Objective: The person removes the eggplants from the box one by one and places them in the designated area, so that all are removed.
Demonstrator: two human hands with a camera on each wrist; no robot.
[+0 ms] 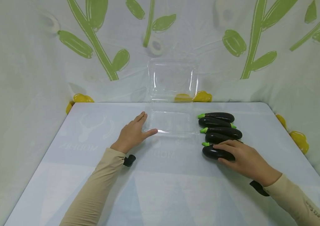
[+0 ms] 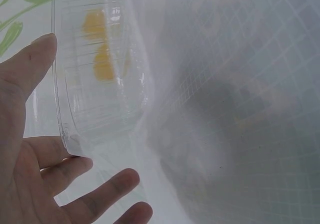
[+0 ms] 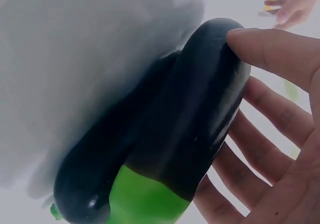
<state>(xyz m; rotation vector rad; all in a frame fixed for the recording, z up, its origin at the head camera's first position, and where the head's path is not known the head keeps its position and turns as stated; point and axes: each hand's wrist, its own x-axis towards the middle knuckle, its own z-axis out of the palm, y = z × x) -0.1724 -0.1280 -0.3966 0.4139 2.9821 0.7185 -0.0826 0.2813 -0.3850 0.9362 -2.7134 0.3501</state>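
Note:
A clear plastic clamshell box (image 1: pixel 171 121) lies on the table with its lid (image 1: pixel 174 80) raised at the back. At its front left corner is my left hand (image 1: pixel 131 134), fingers stretched along the side and thumb at the front rim. In the left wrist view, the fingers and thumb straddle the box's corner (image 2: pixel 75 146). To the right, my right hand (image 1: pixel 245 160) grips the nearest eggplant (image 1: pixel 214 153), dark and glossy with a green cap (image 3: pixel 150 199). Its thumb presses near the rounded end; the fingers reach round the far side.
Several more eggplants (image 1: pixel 224 131) lie in a column behind the gripped one, their green caps pointing different ways, to the right of the box. A pale tabletop (image 1: pixel 176 194) ends at a curtain (image 1: pixel 114 91) with green leaf prints, just behind the box.

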